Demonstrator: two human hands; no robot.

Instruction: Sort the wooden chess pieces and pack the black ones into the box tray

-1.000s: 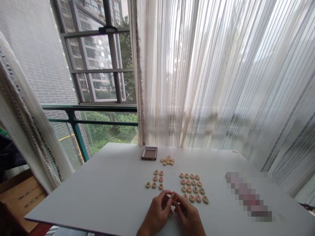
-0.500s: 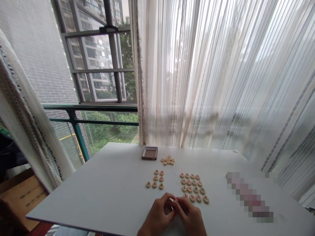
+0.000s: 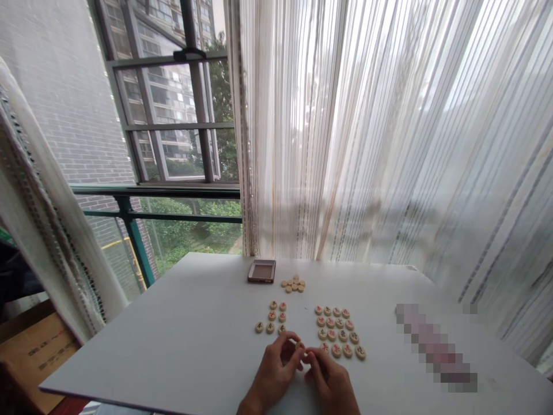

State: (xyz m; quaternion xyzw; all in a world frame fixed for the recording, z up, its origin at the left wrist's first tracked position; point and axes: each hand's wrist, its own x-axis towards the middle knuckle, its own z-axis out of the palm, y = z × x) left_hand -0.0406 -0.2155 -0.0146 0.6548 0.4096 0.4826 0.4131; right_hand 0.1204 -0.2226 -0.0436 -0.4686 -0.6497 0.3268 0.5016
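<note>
My left hand (image 3: 280, 364) is closed, pinching a round wooden Chinese chess piece (image 3: 299, 346) between thumb and fingers, just above the white table (image 3: 173, 340). Beside it, my right hand (image 3: 330, 377) has curled fingers pressed together, its fingertips close to the left thumb; what they hold, if anything, is hidden. Past the right fingers lies a block of chess pieces (image 3: 330, 335) in several rows, with red and dark characters facing up. A smaller group of pieces (image 3: 272, 316) lies beyond my left hand, its nearest right piece partly covered by the fingers.
Blank-topped pieces (image 3: 295, 283) are heaped near the far edge, next to a shallow open box (image 3: 262, 280). A blurred-out long object (image 3: 436, 346) lies on the right. Sheer curtains (image 3: 367, 144) hang behind the table, and a cardboard box (image 3: 37, 354) stands at lower left.
My hands have separated slightly at the fingertips. The piece between them is now in my left fingers, tilted so its top shows more, and my right fingertips have drawn back a little.
</note>
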